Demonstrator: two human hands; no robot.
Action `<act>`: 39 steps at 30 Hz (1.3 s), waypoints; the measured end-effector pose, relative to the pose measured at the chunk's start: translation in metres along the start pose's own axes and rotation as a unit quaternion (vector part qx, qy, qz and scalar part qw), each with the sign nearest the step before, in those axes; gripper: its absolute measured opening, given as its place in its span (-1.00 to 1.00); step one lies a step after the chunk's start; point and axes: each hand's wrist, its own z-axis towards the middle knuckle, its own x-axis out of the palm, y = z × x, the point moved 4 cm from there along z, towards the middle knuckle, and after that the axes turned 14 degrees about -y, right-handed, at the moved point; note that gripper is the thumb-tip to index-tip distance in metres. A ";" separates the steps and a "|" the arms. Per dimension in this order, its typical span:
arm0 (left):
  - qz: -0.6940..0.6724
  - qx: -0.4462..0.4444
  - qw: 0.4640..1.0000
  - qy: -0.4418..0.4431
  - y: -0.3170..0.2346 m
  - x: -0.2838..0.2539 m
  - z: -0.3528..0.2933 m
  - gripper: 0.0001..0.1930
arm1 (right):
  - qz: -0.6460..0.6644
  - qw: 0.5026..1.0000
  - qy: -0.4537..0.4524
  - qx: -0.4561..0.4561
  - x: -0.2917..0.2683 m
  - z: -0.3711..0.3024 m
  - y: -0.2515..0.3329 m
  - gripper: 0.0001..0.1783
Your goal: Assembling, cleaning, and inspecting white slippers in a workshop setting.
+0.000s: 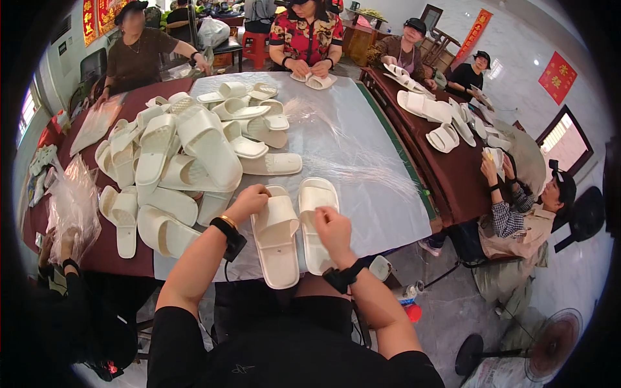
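Two cream slide slippers lie side by side at the near edge of the table, toes pointing away from me. My left hand [251,202] is closed, its fingers curled on the upper left edge of the left slipper [278,249], beside its strap. Over the right slipper [315,247], my right hand [334,231] is closed with fingertips pressed together near the strap; anything in them is too small or hidden to make out. A heap of similar slippers [208,139] is piled loosely to the left.
Thin clear strands [362,169] lie on the pale plastic sheet [381,213] covering the table. At the left, a person's hand touches a clear plastic bag [72,207]. Several people work around this table and a second brown table [453,187]. A fan [553,346] stands lower right.
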 end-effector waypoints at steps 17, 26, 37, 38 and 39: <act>-0.011 0.007 0.995 -0.095 -0.013 0.007 -0.001 -0.77 | -0.107 0.989 -0.046 0.086 0.059 0.106 -0.128 -0.63; -0.051 0.040 0.981 -0.185 -0.049 0.001 -0.029 -0.72 | -0.080 0.996 -0.044 -0.003 0.046 0.088 -0.058 -0.83; -0.186 -0.005 0.969 -0.164 -0.035 0.024 -0.021 -0.74 | 0.166 0.985 0.047 0.030 0.075 0.063 -0.009 -0.90; -0.187 -0.008 0.969 -0.160 -0.037 0.026 -0.022 -0.74 | 0.173 0.984 0.047 0.003 0.075 0.062 -0.008 -0.90; -0.211 -0.008 0.963 -0.167 -0.038 0.027 -0.023 -0.75 | 0.181 0.982 0.048 -0.025 0.074 0.061 -0.007 -0.90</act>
